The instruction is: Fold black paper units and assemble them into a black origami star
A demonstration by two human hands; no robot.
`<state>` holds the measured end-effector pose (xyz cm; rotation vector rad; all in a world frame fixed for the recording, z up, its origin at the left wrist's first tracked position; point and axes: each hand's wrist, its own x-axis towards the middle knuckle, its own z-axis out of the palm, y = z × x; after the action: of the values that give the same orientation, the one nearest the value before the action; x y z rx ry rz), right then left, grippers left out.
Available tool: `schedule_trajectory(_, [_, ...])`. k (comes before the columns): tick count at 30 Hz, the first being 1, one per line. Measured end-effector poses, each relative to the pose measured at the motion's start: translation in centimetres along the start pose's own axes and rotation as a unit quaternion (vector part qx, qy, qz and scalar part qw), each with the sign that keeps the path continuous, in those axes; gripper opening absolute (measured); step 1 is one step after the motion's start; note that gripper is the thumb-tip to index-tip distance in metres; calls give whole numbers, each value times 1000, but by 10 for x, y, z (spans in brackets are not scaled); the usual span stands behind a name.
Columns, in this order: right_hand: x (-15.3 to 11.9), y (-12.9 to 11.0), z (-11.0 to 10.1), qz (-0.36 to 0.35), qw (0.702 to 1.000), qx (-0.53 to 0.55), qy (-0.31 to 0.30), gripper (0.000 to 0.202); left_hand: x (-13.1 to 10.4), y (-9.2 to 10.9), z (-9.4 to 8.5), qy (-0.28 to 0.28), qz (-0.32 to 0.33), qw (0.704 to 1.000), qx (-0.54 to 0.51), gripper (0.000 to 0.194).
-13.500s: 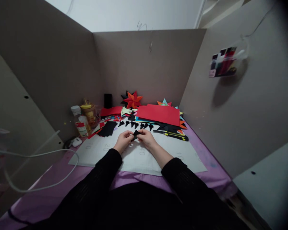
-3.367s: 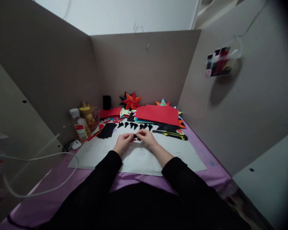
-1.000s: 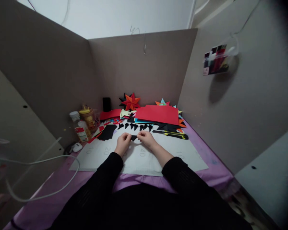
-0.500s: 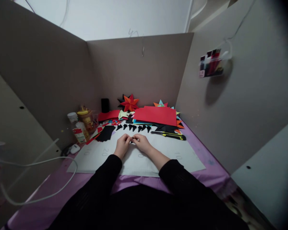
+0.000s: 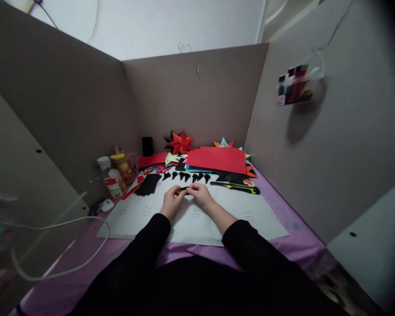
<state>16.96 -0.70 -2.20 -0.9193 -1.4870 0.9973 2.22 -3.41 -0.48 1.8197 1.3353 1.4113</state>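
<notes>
Between my fingertips is a small piece of black paper (image 5: 184, 188), held just above the white sheet (image 5: 213, 228). My left hand (image 5: 171, 200) pinches its left end, and my right hand (image 5: 200, 195) pinches the right end. The fingers partly cover the piece, so its full shape is hidden. Just beyond my hands lies a row of several small folded black paper pieces (image 5: 187, 177). To the left rests a stack of black paper rectangles (image 5: 149, 184). Right of my hands is a yellow and black utility knife (image 5: 246, 188).
Red paper sheets (image 5: 217, 160) lie at the back, near a red and orange paper star (image 5: 181, 142). Bottles and a yellow-lidded cup (image 5: 121, 163) stand at the left. A white cable (image 5: 107, 228) loops at the front left. Grey panels (image 5: 194, 96) enclose the table.
The black paper between my fingertips now shows more, as a narrow dark strip, and my hands are slightly further apart. The whole view has shifted a little.
</notes>
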Motion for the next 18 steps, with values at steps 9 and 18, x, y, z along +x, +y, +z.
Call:
schedule_trajectory(9, [0, 3, 4, -20, 997, -62, 34, 11, 8, -6, -6, 2, -22, 1000, 23, 24])
schedule_trajectory(18, [1, 2, 6, 38, 994, -23, 97, 11, 131, -45, -32, 65, -90, 986, 125, 25])
